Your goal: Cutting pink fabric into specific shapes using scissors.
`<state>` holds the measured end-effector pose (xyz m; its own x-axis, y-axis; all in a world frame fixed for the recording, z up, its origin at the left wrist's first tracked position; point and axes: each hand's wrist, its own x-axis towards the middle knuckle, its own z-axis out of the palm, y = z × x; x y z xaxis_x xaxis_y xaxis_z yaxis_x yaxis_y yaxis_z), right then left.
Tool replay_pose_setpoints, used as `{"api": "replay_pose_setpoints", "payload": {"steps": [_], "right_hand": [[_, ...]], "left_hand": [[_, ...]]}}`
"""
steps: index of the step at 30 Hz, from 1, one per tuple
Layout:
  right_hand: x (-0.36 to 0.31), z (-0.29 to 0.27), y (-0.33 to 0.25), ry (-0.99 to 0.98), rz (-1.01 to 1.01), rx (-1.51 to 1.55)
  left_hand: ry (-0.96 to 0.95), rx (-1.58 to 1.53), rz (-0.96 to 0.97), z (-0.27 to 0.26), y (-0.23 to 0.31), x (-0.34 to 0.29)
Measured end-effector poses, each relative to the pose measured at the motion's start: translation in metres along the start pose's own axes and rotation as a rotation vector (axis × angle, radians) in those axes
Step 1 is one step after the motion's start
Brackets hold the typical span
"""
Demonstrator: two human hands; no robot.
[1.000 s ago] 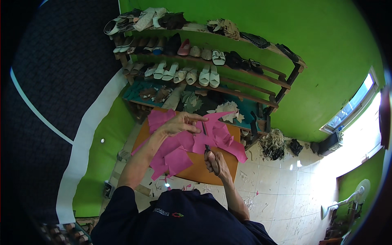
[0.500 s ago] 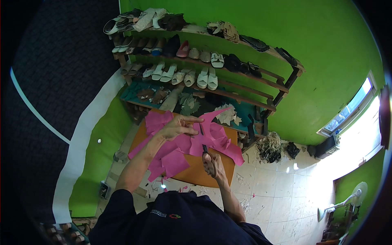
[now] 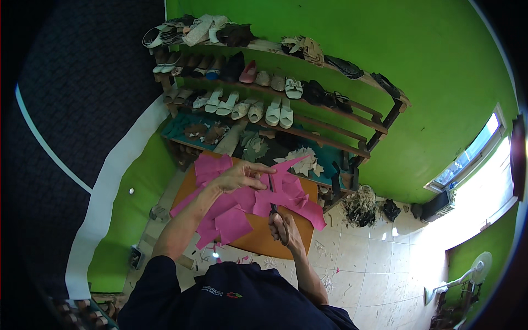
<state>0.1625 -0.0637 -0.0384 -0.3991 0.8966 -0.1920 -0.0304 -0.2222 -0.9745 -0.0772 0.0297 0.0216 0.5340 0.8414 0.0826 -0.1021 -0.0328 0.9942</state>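
Scissors [image 3: 273, 208] in right hand [image 3: 286, 229], curled fingers round them. Kept left hand [image 3: 240, 179] half-spread at pink sheet [image 3: 284, 190], couldn't tell its hold; barely moved, probably cut little.

On my feed I count one left hand [image 3: 242, 177], one right hand [image 3: 284, 228], one pair of scissors [image 3: 273, 208] near the orange table's [image 3: 264, 235] right edge, one pink shoe [image 3: 248, 72], one white fan [image 3: 482, 268].

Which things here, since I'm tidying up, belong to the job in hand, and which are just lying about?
Seemingly in use:
scissors in the right grip
pink sheet pieces at the left grip
brown table beneath

Seemingly just lying about:
white open-toed sandals on the rack
cream scraps behind the table
scrap heap on the floor
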Motion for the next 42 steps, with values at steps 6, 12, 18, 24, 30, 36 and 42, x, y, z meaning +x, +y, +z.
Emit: {"api": "replay_pose_setpoints", "payload": {"steps": [6, 12, 18, 24, 30, 36, 42], "right_hand": [[0.004, -0.003, 0.002, -0.008, -0.006, -0.005], [0.004, -0.005, 0.008, 0.029, -0.040, -0.004], [0.003, -0.005, 0.010, 0.069, -0.005, 0.004], [0.003, -0.005, 0.008, -0.001, -0.026, -0.006], [0.008, -0.007, 0.014, -0.005, -0.043, -0.007], [0.006, -0.005, 0.012, -0.015, -0.028, 0.004], [0.004, -0.005, 0.011, 0.032, -0.020, -0.018]], "left_hand": [[-0.015, -0.011, -0.031, 0.003, 0.001, 0.001], [0.043, -0.096, -0.023, 0.008, -0.001, 0.001], [0.140, -0.124, -0.002, 0.014, 0.000, 0.000], [0.044, -0.020, -0.008, -0.002, -0.011, 0.003], [0.085, -0.068, -0.021, 0.010, -0.004, 0.000], [0.091, -0.116, -0.035, 0.002, -0.015, -0.001], [0.186, -0.104, 0.009, 0.011, -0.017, -0.001]]}}
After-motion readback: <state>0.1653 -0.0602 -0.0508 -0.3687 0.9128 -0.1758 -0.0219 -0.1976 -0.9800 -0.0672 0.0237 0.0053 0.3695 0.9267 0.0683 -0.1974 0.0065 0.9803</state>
